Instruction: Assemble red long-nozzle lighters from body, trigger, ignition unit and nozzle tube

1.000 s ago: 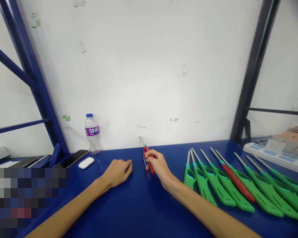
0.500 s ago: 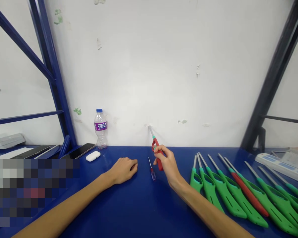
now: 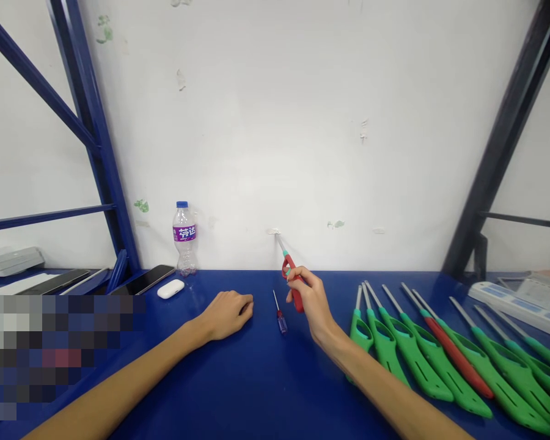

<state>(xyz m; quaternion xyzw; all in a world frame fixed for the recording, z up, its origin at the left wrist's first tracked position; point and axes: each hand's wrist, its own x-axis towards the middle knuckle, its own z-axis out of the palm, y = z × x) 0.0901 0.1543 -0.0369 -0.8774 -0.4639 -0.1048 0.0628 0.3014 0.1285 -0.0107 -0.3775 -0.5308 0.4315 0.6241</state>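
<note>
My right hand (image 3: 312,300) is closed around the handle of a red long-nosed lighter (image 3: 298,302), whose metal barrel points up and away toward the wall. Some of its handle is hidden behind my fingers. Just left of it, a small screwdriver (image 3: 281,319) with a clear red-and-blue handle lies on the blue table (image 3: 256,385). My left hand (image 3: 227,315) rests on the tabletop left of the screwdriver, fingers curled under and the palm hidden; nothing shows in it. On the right lie several green long-nosed lighters (image 3: 424,360) in a fanned row, with a red lighter (image 3: 458,354) among them.
A clear bottle (image 3: 184,244) with a purple label stands near the wall at left. Beside it lie a white earbud case (image 3: 170,289) and a dark phone (image 3: 149,280). A white power strip (image 3: 522,311) sits far right. Blue rack posts (image 3: 98,140) rise at the left.
My right hand, with the red lighter in it, has shifted very slightly up and to the right. My left hand and the screwdriver stay where they were.
</note>
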